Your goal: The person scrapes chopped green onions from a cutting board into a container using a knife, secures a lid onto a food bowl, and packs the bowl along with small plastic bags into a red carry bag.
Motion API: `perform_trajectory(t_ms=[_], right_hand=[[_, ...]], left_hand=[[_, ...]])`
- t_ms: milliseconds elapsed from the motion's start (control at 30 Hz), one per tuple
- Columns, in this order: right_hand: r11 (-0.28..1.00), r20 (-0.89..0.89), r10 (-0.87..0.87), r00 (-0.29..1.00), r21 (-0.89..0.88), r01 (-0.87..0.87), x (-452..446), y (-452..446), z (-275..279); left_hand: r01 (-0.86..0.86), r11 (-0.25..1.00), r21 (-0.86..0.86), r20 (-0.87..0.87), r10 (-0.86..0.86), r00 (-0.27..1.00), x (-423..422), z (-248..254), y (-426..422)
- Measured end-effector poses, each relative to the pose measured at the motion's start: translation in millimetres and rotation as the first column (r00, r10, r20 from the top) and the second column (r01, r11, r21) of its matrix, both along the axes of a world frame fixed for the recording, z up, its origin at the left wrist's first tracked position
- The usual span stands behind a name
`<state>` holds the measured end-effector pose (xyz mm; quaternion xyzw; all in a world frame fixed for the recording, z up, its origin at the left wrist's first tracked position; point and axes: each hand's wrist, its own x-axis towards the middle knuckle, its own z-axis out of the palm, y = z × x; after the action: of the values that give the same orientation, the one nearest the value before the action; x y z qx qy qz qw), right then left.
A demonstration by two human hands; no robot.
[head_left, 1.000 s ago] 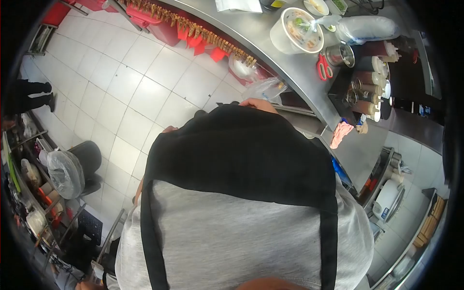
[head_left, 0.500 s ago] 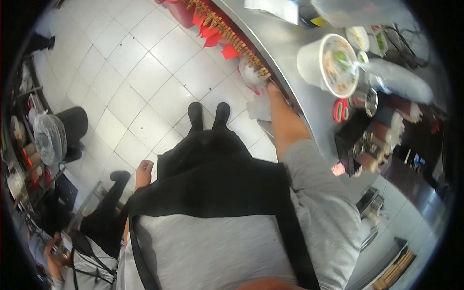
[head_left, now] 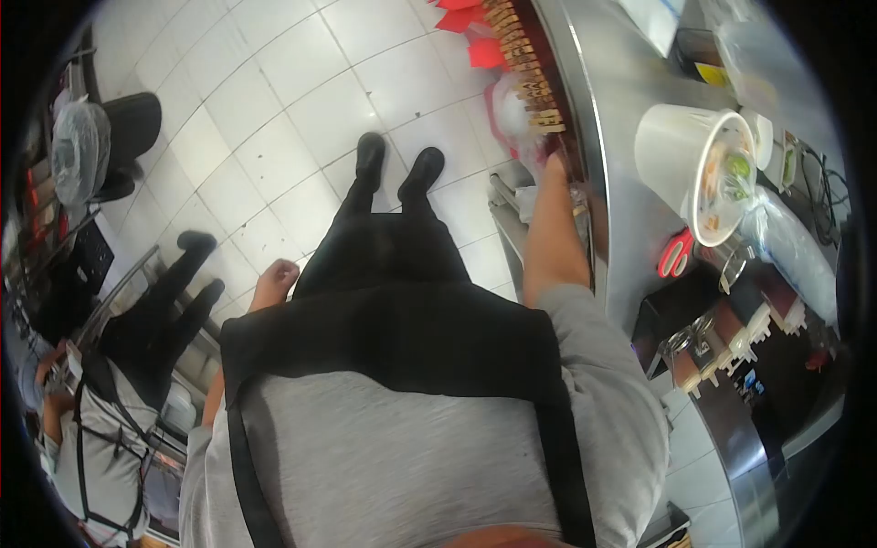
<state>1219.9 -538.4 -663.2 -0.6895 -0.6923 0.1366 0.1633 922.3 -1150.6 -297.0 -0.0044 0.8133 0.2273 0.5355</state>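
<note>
Brown wooden clothespins [head_left: 534, 87] hang near the right hand [head_left: 554, 163], upper centre, its grip unclear. A white round tub [head_left: 674, 157] tops the steel counter [head_left: 628, 219], right; left hand [head_left: 280, 273], half-open, above white floor tiles [head_left: 301, 73].

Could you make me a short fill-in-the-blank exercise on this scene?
The right hand is beside the counter; that arm's sleeve is ____.
The left hand is near an apron coloured ____.
In the picture, the white tub is to the ____ of the right hand.
The scissors have ____ handles.
Missing words: gray; black; right; red.

Right hand [head_left: 554, 164] mostly hidden
</note>
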Motion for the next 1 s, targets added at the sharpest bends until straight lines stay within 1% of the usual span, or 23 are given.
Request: perform_trajectory(t_ms=[33,67,133,200,267,300,367,400,433,500,600,700,767,800,833,867,900,933,967,1000], right_hand=[[1.0,-0.07,-0.014,0.997,0.014,0.015,5.1,10.0,-2.8],[0.999,-0.09,-0.038,0.995,-0.003,0.038,2.4,17.5,1.8],[0.998,-0.065,-0.048,0.997,-0.048,0.045,-5.4,19.7,20.4],[0.998,-0.012,-0.013,1.0,-0.063,0.012,-16.5,14.3,46.7],[0.996,0.052,0.091,0.995,-0.003,-0.091,-34.7,-8.4,93.6],[0.981,0.071,0.175,0.982,0.067,-0.18,-51.9,-29.7,137.5],[0.892,0.074,0.387,0.919,0.222,-0.394,-85.8,-78.2,215.8],[0.844,0.055,0.474,0.879,0.259,-0.471,-98.4,-105.0,241.2],[0.824,0.015,0.527,0.85,0.237,-0.515,-105.8,-130.2,259.2],[0.832,-0.097,0.553,0.828,0.129,-0.54,-112.3,-173.3,260.4],[0.891,-0.276,0.45,0.849,0.068,-0.45,-113.7,-201.7,267.0],[0.879,-0.314,0.457,0.832,0.018,-0.476,-108.8,-200.4,271.9],[0.859,-0.3,0.494,0.816,0.028,-0.51,-104.3,-195.1,279.1],[0.848,-0.289,0.515,0.807,0.031,-0.53,-101.3,-192.7,284.3],[0.843,-0.292,0.526,0.799,0.053,-0.535,-99.8,-189.9,289.1],[0.837,-0.295,0.539,0.789,0.077,-0.542,-99.7,-187.0,293.7],[0.828,-0.299,0.554,0.777,0.101,-0.551,-99.4,-184.4,297.8],[0.814,-0.345,0.558,0.755,0.051,-0.579,-98.9,-183.0,302.4],[0.794,-0.39,0.561,0.73,0.003,-0.608,-98.8,-182.9,307.1],[0.768,-0.431,0.561,0.707,-0.048,-0.638,-98.0,-182.1,310.3]], left_hand=[[-0.014,1.0,0.026,-0.005,0.014,1.0,-0.1,3.7,4.8],[-0.024,0.998,0.057,-0.011,0.025,1.0,-1.5,4.2,8.3],[-0.018,0.999,0.051,-0.022,0.019,1.0,-1.3,2.3,7.9],[-0.037,0.998,0.044,-0.003,0.037,0.999,2.7,-0.3,1.3],[-0.028,1.0,-0.002,-0.002,0.028,1.0,6.8,-2.5,-8.2],[-0.018,1.0,-0.016,0.0,0.018,1.0,8.0,-6.2,-11.2],[-0.027,0.999,-0.02,0.014,0.027,1.0,15.4,-27.2,-30.4],[-0.029,0.999,-0.02,0.024,0.029,0.999,18.0,-34.3,-36.8],[-0.01,1.0,-0.014,0.022,0.011,1.0,19.3,-36.9,-37.6],[0.018,1.0,-0.003,0.005,-0.018,1.0,19.2,-39.6,-32.9],[-0.015,1.0,0.012,-0.013,0.015,1.0,11.4,-10.8,13.5],[0.067,0.993,0.101,0.0,-0.067,0.998,-6.3,-24.8,56.6],[0.177,0.953,0.246,-0.061,-0.167,0.984,-13.6,-55.1,101.8],[0.133,0.954,0.269,0.051,-0.153,0.987,-13.5,-75.3,131.4],[0.153,0.919,0.364,0.138,-0.216,0.967,-15.2,-68.7,177.7],[0.132,0.876,0.464,0.195,-0.246,0.95,-6.7,-88.6,212.3],[0.078,0.875,0.478,0.353,-0.272,0.895,-2.2,-78.5,257.2],[0.051,0.839,0.542,0.366,-0.29,0.884,10.1,-85.0,293.5],[-0.087,0.868,0.488,0.472,-0.179,0.863,24.3,-74.4,327.6],[-0.149,0.875,0.461,0.521,-0.13,0.844,33.6,-68.4,358.9]])
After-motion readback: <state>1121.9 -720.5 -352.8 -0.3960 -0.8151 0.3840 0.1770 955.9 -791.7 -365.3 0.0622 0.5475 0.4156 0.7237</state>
